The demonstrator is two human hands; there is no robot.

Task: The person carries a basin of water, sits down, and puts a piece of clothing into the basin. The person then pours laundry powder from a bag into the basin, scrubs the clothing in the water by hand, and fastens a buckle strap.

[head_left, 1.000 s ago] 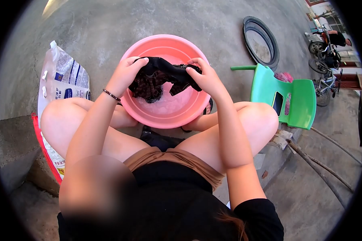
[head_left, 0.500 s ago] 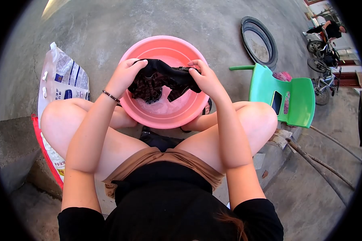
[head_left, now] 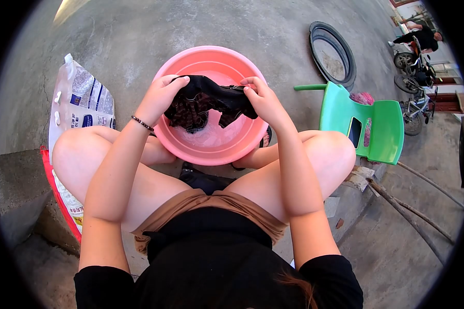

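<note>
A dark, patterned wet cloth [head_left: 191,105] is stretched between my hands over a pink basin [head_left: 216,157]. My left hand [head_left: 162,95] grips its left end, thumb on top, with a beaded bracelet on the wrist. The right end is pinched in my right hand [head_left: 263,98] near the basin's right rim. The lower left part of the cloth hangs down to the pale, sudsy water [head_left: 216,136] in the basin.
A green chair [head_left: 343,110] holding a phone [head_left: 354,132] stands at the right, with sticks [head_left: 410,224] below it. Behind lies a black rubber ring [head_left: 314,49]. A detergent bag [head_left: 90,98] is at the left. Far right, a person [head_left: 425,38] is beside bicycles [head_left: 410,82].
The cloth's right part has shifted slightly in my right hand. My left hand keeps nearly the same place. The person in the background has shifted posture.
</note>
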